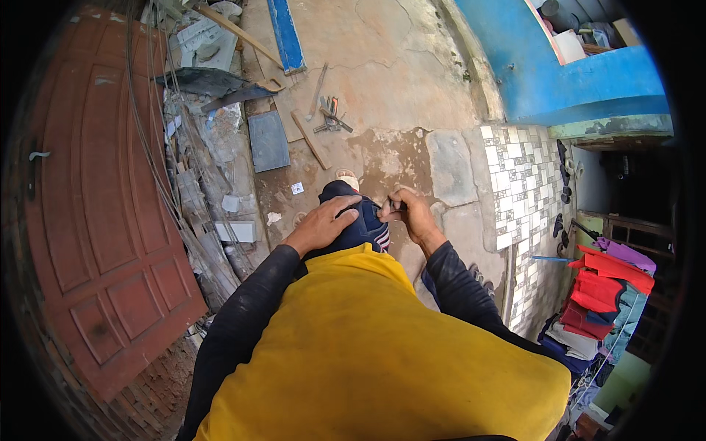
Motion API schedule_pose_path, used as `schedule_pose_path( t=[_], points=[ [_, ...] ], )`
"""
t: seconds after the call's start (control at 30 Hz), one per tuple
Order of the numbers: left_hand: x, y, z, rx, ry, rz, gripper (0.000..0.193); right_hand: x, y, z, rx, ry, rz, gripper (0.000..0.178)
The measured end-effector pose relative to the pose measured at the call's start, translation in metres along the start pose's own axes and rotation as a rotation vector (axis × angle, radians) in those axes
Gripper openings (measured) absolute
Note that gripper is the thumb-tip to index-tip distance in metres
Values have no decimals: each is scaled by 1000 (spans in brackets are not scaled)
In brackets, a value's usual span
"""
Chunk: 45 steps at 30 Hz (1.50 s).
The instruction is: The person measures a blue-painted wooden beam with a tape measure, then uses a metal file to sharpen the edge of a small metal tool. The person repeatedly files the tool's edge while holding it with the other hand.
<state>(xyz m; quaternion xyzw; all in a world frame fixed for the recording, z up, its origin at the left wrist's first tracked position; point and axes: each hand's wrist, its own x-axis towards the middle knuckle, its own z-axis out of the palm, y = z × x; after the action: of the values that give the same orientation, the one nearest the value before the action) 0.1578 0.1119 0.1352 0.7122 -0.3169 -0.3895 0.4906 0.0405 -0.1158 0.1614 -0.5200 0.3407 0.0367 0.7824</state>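
Observation:
My left hand (323,223) lies on the navy trousers (362,235) over my raised thigh, fingers stretched out and thumb apart. Beside it, at the right edge of the trousers near the striped side, my right hand (415,219) has its fingers curled and pinched together. Something dark shows at those fingertips, too small to name. A yellow shirt (353,338) fills the lower middle, with dark sleeves on both forearms. Just beyond the knee, part of a light-coloured shoe (346,176) is visible on the floor.
Ahead on the concrete lie several hand tools (334,117), a wood strip (311,140), a grey board (269,140) and a handsaw (237,96). Rubble and a brown door (110,198) line the left. Tiled floor (512,173), sandals and hanging clothes (594,290) are right.

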Motion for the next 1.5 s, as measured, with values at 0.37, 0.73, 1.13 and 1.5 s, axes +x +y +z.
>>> schedule_pose_path(
  t=[0.37, 0.73, 1.13, 1.5],
  points=[
    [38, -20, 23, 107, -274, -245, 45, 9, 7, -1, -757, 91, -42, 27],
    [26, -21, 22, 218, -259, -5, 47, -20, 66, -30, -487, 97, 293, 33],
    [35, -3, 19, 518, -242, -103, 50, -10, 71, -42, -531, 212, 404, 15],
    [32, -22, 27, 306, -157, 75, 55, -6, 1, 1, -1285, -214, -298, 42]
  ],
)
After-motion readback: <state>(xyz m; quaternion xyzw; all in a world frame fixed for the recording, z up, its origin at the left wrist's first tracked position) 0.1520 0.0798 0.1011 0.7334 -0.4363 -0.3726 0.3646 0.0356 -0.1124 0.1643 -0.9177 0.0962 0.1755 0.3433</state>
